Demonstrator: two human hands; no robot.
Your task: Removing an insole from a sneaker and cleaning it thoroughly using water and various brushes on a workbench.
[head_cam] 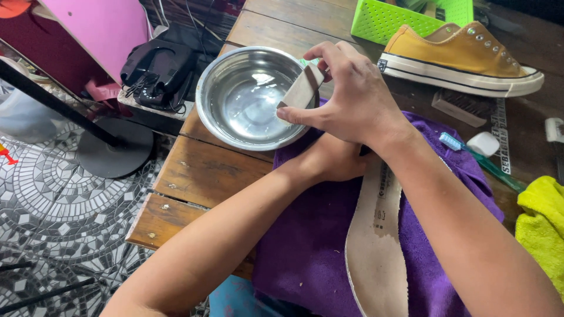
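My right hand (352, 97) grips a small pale block, a brush or sponge (302, 88), and holds it over the rim of a steel bowl (217, 76) with a little water in it. My left hand (329, 158) lies under my right wrist, mostly hidden, pressing the top of a worn beige shoe insole (376, 246). The insole rests on a purple towel (299, 246) spread over the wooden table (200, 170).
A mustard-yellow sneaker (458, 56) lies at the back right beside a green plastic basket (382, 20). A toothbrush (479, 158) and a yellow cloth (543, 229) sit at the right. A black bag (158, 70) and a stand's base (114, 147) are on the left, over tiled floor.
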